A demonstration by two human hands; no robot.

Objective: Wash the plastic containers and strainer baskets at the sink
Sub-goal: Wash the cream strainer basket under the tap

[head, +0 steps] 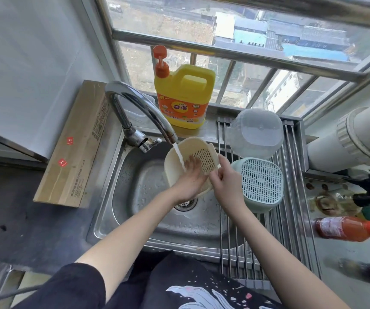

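Window bars and rooftops far below filled the background, with a yellow detergent jug [185,97] parked on the ledge behind the steel sink [135,219], handy but out of the splash. A cream strainer basket [193,157] was held tilted over the basin right under the faucet [139,112], probably so the stream could hit the inside wall and run out through the slotted bottom.

The left hand [190,179] was laid inside the basket with its fingers mostly straight, pressed against the wall where the water landed, so it looked like rubbing and not a grip on anything. The right hand [226,181] was curled round the basket's rim on the near right side, and that grip was what kept the thing angled and steady.

On the roll-up drying rack [295,219] across the sink's right end, a pale green strainer basket [261,184] had been set upside down, and a clear plastic container [257,132] lay tipped just behind it, presumably so both could drain. Whether those two were finished can't be told. A red sauce bottle [346,228] lay further right on the surface.
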